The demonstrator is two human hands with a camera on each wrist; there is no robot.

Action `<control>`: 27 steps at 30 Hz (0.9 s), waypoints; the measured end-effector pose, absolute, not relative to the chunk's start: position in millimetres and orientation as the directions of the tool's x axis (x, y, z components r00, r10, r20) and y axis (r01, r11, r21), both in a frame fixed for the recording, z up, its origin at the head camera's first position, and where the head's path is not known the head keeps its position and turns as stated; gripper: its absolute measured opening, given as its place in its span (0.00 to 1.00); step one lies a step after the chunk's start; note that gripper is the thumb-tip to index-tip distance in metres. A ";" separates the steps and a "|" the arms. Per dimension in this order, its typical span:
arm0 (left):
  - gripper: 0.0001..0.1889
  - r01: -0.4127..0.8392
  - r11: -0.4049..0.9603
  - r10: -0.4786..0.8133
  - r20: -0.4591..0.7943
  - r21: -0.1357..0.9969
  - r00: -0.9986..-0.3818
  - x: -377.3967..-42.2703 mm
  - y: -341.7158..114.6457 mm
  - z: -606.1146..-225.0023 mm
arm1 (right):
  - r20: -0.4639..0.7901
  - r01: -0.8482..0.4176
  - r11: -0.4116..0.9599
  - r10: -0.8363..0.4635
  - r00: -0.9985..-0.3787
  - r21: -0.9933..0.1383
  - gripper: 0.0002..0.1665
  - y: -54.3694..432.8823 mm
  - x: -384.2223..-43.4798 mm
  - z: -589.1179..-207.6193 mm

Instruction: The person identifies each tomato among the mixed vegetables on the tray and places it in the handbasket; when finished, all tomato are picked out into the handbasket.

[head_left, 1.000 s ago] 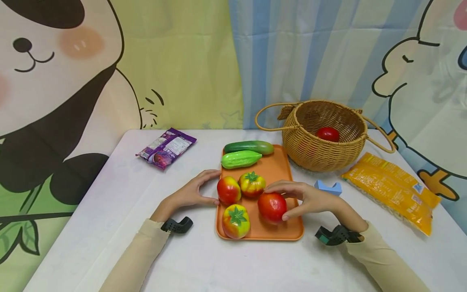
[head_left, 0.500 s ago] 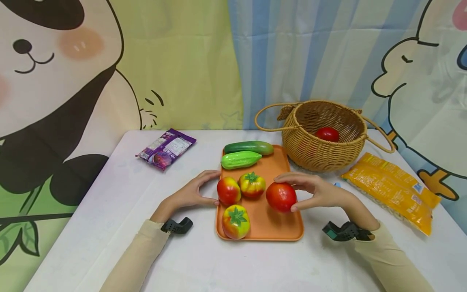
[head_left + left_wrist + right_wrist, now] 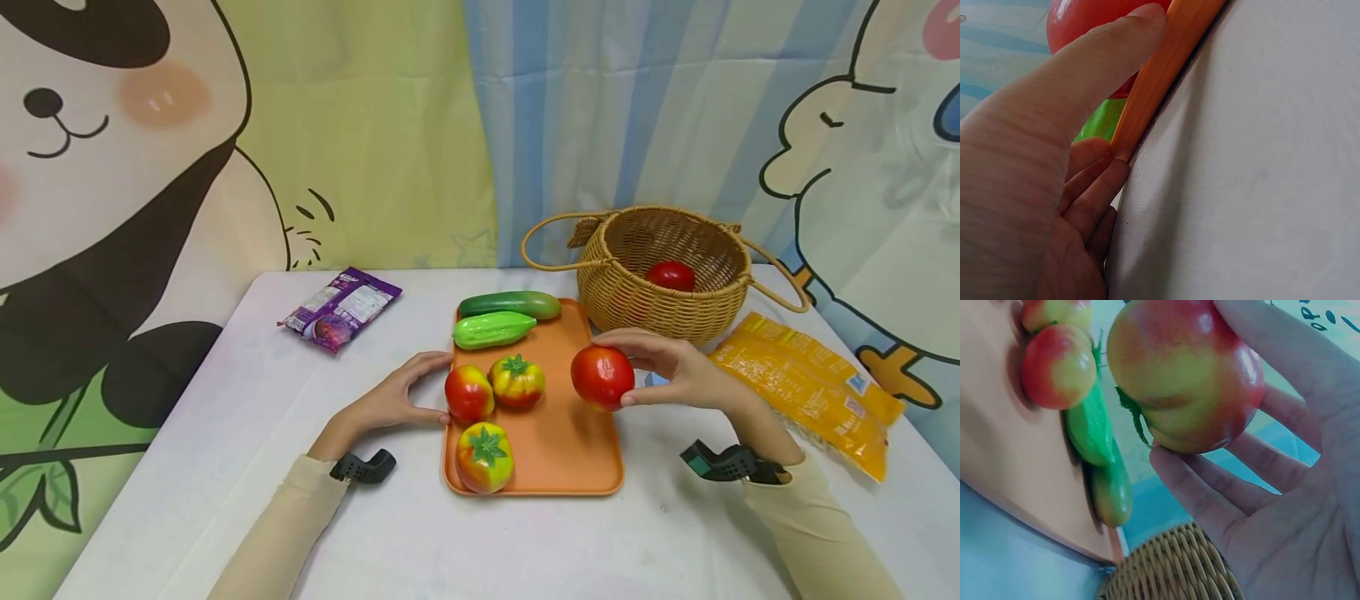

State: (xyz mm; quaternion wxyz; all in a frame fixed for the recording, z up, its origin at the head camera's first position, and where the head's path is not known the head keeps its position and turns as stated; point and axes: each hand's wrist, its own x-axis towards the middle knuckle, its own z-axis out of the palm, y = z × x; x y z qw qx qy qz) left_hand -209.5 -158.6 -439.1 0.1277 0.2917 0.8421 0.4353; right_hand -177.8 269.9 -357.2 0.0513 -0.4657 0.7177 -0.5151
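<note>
My right hand (image 3: 671, 371) holds a red and yellow toy tomato (image 3: 602, 377) between thumb and fingers, above the right edge of an orange tray (image 3: 570, 467). In the right wrist view the tomato (image 3: 1185, 375) shows its yellow underside and green leaves. My left hand (image 3: 393, 396) rests against the tray's left edge, thumb and fingers spread along it; the left wrist view shows the thumb at the rim (image 3: 1169, 69). Three more tomatoes lie on the tray: a left one (image 3: 469, 393), a middle one (image 3: 517, 382) and a front one (image 3: 484, 458).
A dark green cucumber (image 3: 510, 304) and a light green vegetable (image 3: 495, 330) lie at the tray's back. Behind on the right stands a wicker basket (image 3: 660, 312) with a red round item (image 3: 671, 275) inside. A yellow bag (image 3: 810, 392) lies right, a purple packet (image 3: 341, 308) back left.
My right hand has lifted the tomato off the tray's front right and carried it up, back and to the right. My left hand has stayed at the tray's edge.
</note>
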 end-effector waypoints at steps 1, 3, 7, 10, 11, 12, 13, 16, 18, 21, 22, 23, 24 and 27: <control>0.47 0.384 0.447 0.604 0.044 0.808 -0.796 -209.1 -158.6 -439.0 | 0.430 -0.621 0.007 -0.715 -0.551 -0.784 0.42 271.0 -179.0 -357.1; 0.47 0.387 0.445 0.604 0.048 0.807 -0.795 -208.4 -158.7 -439.1 | 0.459 -0.626 -0.019 -0.697 -0.551 -0.780 0.42 273.6 -180.4 -356.5; 0.47 0.401 0.439 0.608 0.063 0.804 -0.791 -207.6 -158.9 -440.1 | 0.488 -0.634 0.002 -0.637 -0.597 -0.773 0.43 280.1 -180.5 -353.8; 0.46 0.402 0.439 0.607 0.064 0.804 -0.792 -207.4 -158.9 -440.5 | 0.509 -0.636 0.020 -0.579 -0.637 -0.772 0.41 284.1 -179.7 -350.5; 0.46 0.400 0.440 0.607 0.062 0.804 -0.792 -207.4 -158.9 -440.5 | 0.517 -0.634 0.021 -0.558 -0.649 -0.773 0.41 285.2 -179.3 -349.4; 0.46 0.404 0.437 0.609 0.066 0.804 -0.791 -207.3 -158.9 -440.5 | 0.524 -0.630 0.017 -0.539 -0.660 -0.776 0.40 286.0 -178.8 -348.3; 0.46 0.402 0.438 0.608 0.065 0.804 -0.791 -207.2 -159.0 -440.3 | 0.528 -0.628 0.020 -0.521 -0.671 -0.778 0.40 286.7 -178.5 -347.2; 0.47 0.400 0.435 0.608 0.064 0.807 -0.792 -206.9 -159.0 -439.9 | 0.546 -0.619 0.002 -0.467 -0.695 -0.786 0.39 288.4 -177.6 -345.1; 0.47 0.397 0.438 0.607 0.060 0.806 -0.793 -206.9 -159.2 -439.6 | 0.558 -0.611 -0.019 -0.431 -0.709 -0.791 0.39 289.4 -177.7 -344.3; 0.47 0.393 0.445 0.603 0.055 0.805 -0.796 -207.2 -159.3 -439.6 | 0.578 -0.605 -0.052 -0.371 -0.727 -0.795 0.39 291.0 -178.7 -343.9; 0.47 0.399 0.443 0.604 0.062 0.803 -0.795 -207.6 -159.2 -439.9 | 0.582 -0.602 -0.062 -0.350 -0.734 -0.796 0.39 291.7 -179.3 -343.8; 0.47 0.401 0.442 0.604 0.065 0.802 -0.795 -207.9 -159.2 -440.2 | 0.582 -0.595 -0.072 -0.328 -0.744 -0.801 0.39 292.3 -179.6 -343.6; 0.47 0.406 0.441 0.604 0.070 0.800 -0.794 -208.5 -159.1 -440.7 | 0.583 -0.592 -0.072 -0.306 -0.753 -0.803 0.39 293.0 -179.6 -343.4; 0.47 0.419 0.440 0.608 0.080 0.794 -0.790 -210.4 -158.4 -441.7 | 0.584 -0.585 -0.078 -0.243 -0.774 -0.807 0.39 295.5 -178.7 -342.5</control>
